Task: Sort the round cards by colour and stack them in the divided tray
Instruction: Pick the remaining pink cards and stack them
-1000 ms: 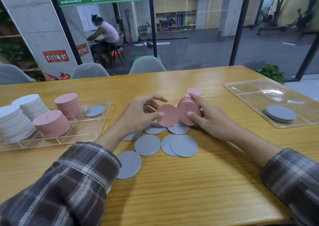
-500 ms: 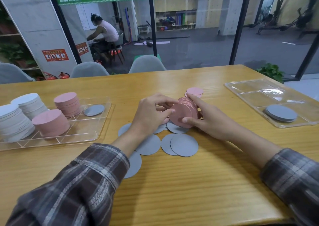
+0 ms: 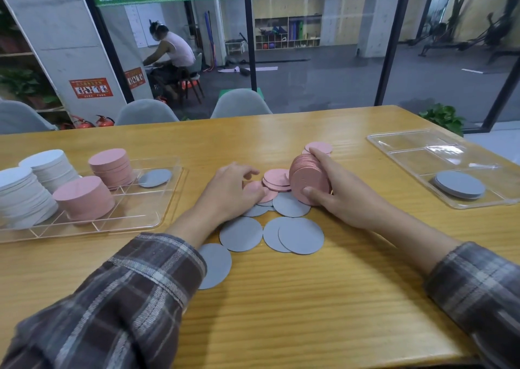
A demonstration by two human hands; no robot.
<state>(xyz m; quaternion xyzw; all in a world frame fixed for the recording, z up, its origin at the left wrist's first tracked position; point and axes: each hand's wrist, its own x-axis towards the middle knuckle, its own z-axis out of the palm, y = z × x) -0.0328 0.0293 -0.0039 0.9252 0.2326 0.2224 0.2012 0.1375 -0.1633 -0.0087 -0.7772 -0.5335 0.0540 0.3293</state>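
My right hand grips a thick stack of pink round cards held on edge at the table's middle. My left hand rests palm down on a loose pink card, fingers curled over it. More loose pink cards lie between the hands, one behind the stack. Several grey cards lie flat in front of the hands. The left divided tray holds white stacks, pink stacks and one grey card.
A second clear divided tray at the right holds a short grey stack. Grey chairs stand behind the table's far edge. A glass wall lies beyond, with a person seated in the room behind it.
My left hand added the pink card it held to the right hand's stack, then dropped back onto the loose pink cards. The right hand kept its stack in place.
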